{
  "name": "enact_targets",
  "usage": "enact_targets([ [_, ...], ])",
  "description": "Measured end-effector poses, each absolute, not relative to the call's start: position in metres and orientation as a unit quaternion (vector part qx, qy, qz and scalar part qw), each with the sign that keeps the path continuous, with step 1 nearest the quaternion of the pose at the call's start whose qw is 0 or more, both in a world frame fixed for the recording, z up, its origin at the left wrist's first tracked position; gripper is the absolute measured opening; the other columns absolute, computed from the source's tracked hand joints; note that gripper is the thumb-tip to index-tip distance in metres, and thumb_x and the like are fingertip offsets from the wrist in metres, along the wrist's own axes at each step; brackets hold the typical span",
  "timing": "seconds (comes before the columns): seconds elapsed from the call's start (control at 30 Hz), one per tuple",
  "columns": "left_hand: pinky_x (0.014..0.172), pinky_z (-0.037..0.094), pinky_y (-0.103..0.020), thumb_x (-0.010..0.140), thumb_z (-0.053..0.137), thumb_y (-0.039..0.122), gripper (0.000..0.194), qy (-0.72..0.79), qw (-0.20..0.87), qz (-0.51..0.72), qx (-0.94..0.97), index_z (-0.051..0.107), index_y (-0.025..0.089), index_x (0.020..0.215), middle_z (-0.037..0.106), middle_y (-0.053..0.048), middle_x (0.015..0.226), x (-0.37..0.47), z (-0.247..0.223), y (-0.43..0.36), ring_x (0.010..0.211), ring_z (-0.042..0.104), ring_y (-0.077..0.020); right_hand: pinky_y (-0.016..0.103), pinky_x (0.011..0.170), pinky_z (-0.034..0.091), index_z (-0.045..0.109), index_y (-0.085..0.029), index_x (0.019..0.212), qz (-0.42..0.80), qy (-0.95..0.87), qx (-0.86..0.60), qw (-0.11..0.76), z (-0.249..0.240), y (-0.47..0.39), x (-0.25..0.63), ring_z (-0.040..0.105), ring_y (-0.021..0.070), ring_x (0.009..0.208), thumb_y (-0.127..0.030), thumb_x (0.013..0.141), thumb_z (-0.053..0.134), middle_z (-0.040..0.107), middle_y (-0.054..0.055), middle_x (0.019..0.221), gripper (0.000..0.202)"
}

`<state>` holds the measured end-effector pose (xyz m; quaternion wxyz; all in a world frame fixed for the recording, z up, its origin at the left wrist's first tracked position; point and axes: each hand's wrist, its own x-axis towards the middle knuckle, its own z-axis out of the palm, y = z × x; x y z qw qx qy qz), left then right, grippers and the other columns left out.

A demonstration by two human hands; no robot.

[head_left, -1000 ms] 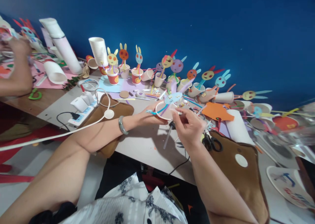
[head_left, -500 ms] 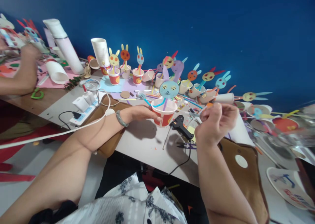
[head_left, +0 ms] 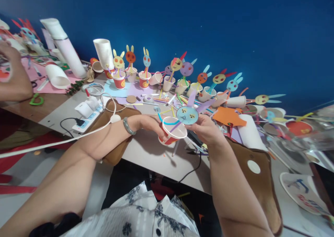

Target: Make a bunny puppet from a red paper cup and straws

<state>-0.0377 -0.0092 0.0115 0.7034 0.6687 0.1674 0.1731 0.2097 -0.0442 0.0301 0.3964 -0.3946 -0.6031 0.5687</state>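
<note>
My left hand [head_left: 151, 125] is closed around a red and white paper cup [head_left: 174, 132], held tilted above the table. Out of the cup rise a blue strip and a purple strip. At the cup's upper right is a light blue paper rabbit face [head_left: 187, 115] with purple ears, leaning to the right. My right hand [head_left: 206, 127] pinches the edge of this face between thumb and fingers. Behind the cup and my right hand lies a black glue gun [head_left: 194, 138], mostly covered, its cord running to the table's front edge.
Finished rabbit cups [head_left: 144, 79] stand in a row along the blue wall. A white power strip [head_left: 87, 120] with plugs and a cable lies left. Orange paper [head_left: 227, 116] and a white roll [head_left: 251, 132] lie right. Another person's arm [head_left: 13, 73] is at far left.
My right hand has come down and left onto the rabbit face, which now leans right. My left hand has lowered and tilted the cup slightly.
</note>
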Motion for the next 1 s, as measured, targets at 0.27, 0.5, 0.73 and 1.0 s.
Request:
enact_targets([
  [0.27,0.091,0.061,-0.031,0.065,0.095,0.029,0.035,0.126,0.708,0.124,0.684,0.081,0.016,0.093,0.079,-0.003,0.092,-0.036,0.018,-0.009,0.091,0.072,-0.0198,0.043,0.092,0.067,0.087,-0.026,0.095,0.565,-0.597,-0.396,0.409,0.033,-0.054,0.197,0.081,0.0277,0.092,-0.050,0.060,0.106,0.087,0.006,0.101,0.046],
  [0.5,0.092,0.060,-0.030,0.066,0.095,0.025,0.032,0.122,0.703,0.138,0.688,0.080,0.016,0.092,0.079,-0.003,0.093,-0.036,0.018,-0.010,0.092,0.072,-0.0187,0.044,0.090,0.066,0.087,-0.025,0.089,0.523,-0.622,-0.406,0.417,0.033,-0.057,0.191,0.080,0.0269,0.089,-0.058,0.067,0.101,0.086,0.005,0.095,0.041],
  [0.73,0.085,0.060,-0.031,0.068,0.094,0.026,0.026,0.116,0.703,0.123,0.691,0.081,0.016,0.088,0.078,-0.004,0.086,-0.036,0.018,-0.009,0.085,0.072,-0.0197,0.042,0.089,0.064,0.088,-0.026,0.088,0.514,-0.624,-0.424,0.409,0.030,-0.057,0.190,0.079,0.0257,0.086,-0.052,0.070,0.100,0.087,0.005,0.094,0.034],
  [1.0,0.085,0.062,-0.028,0.060,0.099,0.025,0.034,0.125,0.715,0.126,0.676,0.081,0.016,0.087,0.080,-0.002,0.087,-0.032,0.011,-0.008,0.086,0.073,-0.0179,0.042,0.090,0.064,0.089,-0.025,0.093,0.535,-0.596,-0.437,0.410,0.023,-0.056,0.190,0.080,0.0268,0.089,-0.056,0.070,0.099,0.087,0.005,0.098,0.040],
])
